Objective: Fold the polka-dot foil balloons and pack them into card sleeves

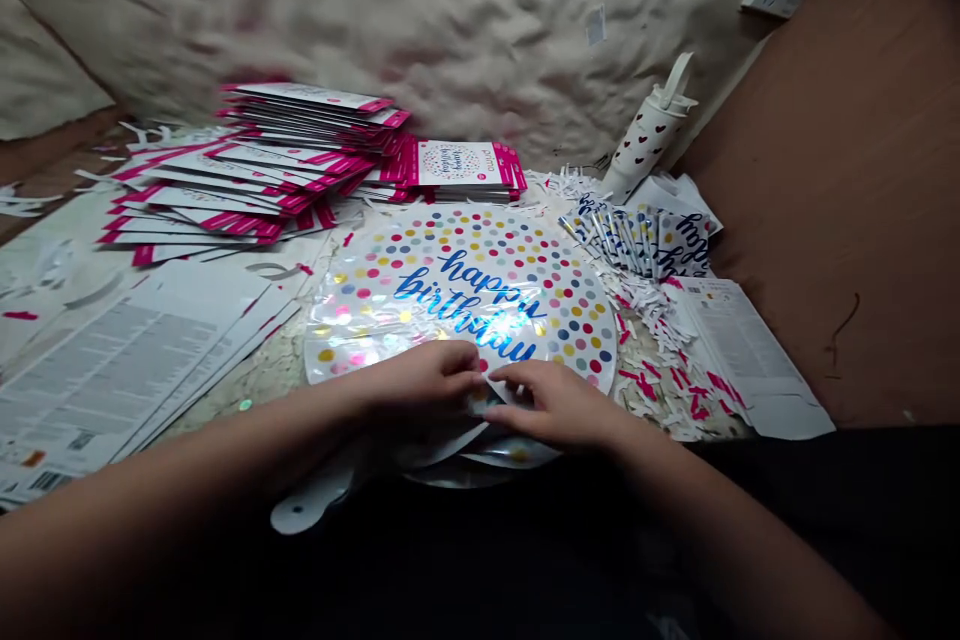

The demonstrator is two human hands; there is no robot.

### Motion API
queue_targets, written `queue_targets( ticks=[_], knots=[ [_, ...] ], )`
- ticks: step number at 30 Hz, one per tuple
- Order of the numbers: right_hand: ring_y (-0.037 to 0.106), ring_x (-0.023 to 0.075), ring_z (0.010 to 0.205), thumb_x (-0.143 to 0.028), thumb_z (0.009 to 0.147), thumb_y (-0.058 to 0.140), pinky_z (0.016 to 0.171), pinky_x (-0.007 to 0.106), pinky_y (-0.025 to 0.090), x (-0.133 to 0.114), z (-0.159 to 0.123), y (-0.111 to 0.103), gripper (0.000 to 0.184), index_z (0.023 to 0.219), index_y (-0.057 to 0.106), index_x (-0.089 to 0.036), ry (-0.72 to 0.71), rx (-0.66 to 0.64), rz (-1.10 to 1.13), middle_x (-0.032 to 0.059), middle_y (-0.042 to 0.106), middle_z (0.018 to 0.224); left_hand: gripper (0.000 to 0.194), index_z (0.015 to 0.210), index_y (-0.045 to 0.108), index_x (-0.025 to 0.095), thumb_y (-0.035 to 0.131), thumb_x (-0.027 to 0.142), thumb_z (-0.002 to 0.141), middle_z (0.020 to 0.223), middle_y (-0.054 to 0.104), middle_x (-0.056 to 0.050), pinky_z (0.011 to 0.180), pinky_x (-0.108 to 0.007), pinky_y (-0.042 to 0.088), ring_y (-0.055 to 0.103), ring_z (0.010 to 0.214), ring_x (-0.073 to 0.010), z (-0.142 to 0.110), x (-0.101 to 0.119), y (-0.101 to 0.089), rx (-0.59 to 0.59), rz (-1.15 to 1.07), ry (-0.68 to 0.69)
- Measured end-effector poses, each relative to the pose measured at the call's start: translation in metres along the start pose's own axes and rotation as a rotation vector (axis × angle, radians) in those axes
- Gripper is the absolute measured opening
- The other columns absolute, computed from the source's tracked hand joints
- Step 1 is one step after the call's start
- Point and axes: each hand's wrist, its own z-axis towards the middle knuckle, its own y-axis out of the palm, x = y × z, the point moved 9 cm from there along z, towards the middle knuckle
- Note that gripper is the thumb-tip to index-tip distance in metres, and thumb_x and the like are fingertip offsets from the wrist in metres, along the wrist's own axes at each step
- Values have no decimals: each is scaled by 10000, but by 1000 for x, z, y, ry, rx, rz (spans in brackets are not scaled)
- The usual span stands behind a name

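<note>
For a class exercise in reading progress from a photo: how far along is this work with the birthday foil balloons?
Done, it seems: folded balloons lie in a row at the right, among white and pink paper scraps. In hand: the left hand and right hand work at the lower edge of a round foil balloon. Left: pink-edged packets stand in large piles; whether they are filled cannot be told.

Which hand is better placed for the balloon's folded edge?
Probably the right hand: its fingers lie at the fold of the foil balloon, while the left hand rests beside it on the printed face.
</note>
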Motion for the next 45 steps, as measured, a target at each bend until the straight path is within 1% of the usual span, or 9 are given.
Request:
queue_targets(
  ticks=[6, 11, 16, 22, 28, 32, 39, 42, 45],
  knots=[
    [573, 164, 703, -231, 865, 422, 657, 272, 445, 7, -6, -17, 169, 783, 569, -213, -26, 338, -33, 29, 609, 739, 426, 1122, 530, 220, 411, 87, 735, 947, 642, -79, 732, -322, 435, 591, 857, -241, -70, -33, -25, 212, 704, 46],
    [592, 176, 725, -205, 865, 417, 658, 291, 480, 11, -36, -30, 131, 893, 542, -234, -86, 603, 78, 42, 616, 788, 561, 1335, 293, 198, 486, 345, 829, 1371, 387, -130, 1005, -448, 319, 396, 1227, -305, -127, -57, -85, 606, 834, 49],
    [571, 220, 1044, -40, 703, 453, 869, 372, 492, -24, -48, 5, 452, 1116, 526, -207, -427, 431, -126, 82, 624, 1082, 667, 1406, 222, 218, 452, 194, 780, 1449, 309, -62, 1094, -480, 166, 217, 1347, -264, -94, -68, -59, 434, 866, 253],
    [425, 275, 1240, 7, 725, 338, 967, 479, 429, 73, -58, -15, 639, 1356, 354, -91, 173, 469, -427, 182, 438, 1348, 511, 1298, 462, 227, 372, 138, 803, 1364, 448, -35, 1003, -321, 390, 450, 1223, -200, -79, -97, -50, 365, 844, 314],
    [409, 215, 1257, -94, 781, 420, 1074, 444, 293, 109, -52, -46, 484, 1230, 542, -228, 19, 303, -194, 48, 474, 1342, 492, 1308, 456, 206, 323, 175, 836, 1398, 393, -37, 1058, -377, 307, 364, 1285, -223, -74, -107, -84, 369, 801, 219],
    [625, 221, 961, -275, 772, 523, 878, 385, 480, 139, -29, -83, 272, 979, 675, -186, 215, 274, 243, 68, 686, 1014, 409, 1101, 611, 172, 333, 326, 843, 1161, 626, -22, 924, -311, 433, 574, 1054, -206, -52, -115, -126, 326, 560, 11],
    [602, 158, 585, -545, 678, 599, 558, 277, 494, 162, 40, -130, 401, 768, 606, -155, 425, 333, 454, 32, 664, 667, 508, 1008, 609, 113, 348, 514, 839, 830, 662, -120, 678, -406, 474, 608, 799, -307, -25, -113, -199, 698, 609, -349],
    [581, 141, 573, -531, 684, 601, 532, 251, 470, 164, 55, -132, 377, 769, 599, -163, 468, 345, 377, 26, 658, 675, 499, 1204, 518, 96, 289, 406, 887, 1124, 588, -181, 885, -471, 394, 523, 1059, -328, -30, -84, -178, 820, 833, -161],
    [584, 162, 631, -522, 667, 626, 568, 266, 464, 171, 63, -143, 369, 763, 605, -167, 532, 373, 235, 28, 647, 687, 504, 1265, 491, 105, 285, 389, 903, 1308, 485, -153, 1003, -421, 324, 398, 1231, -291, -27, -76, -117, 572, 934, 56]
  ],
)
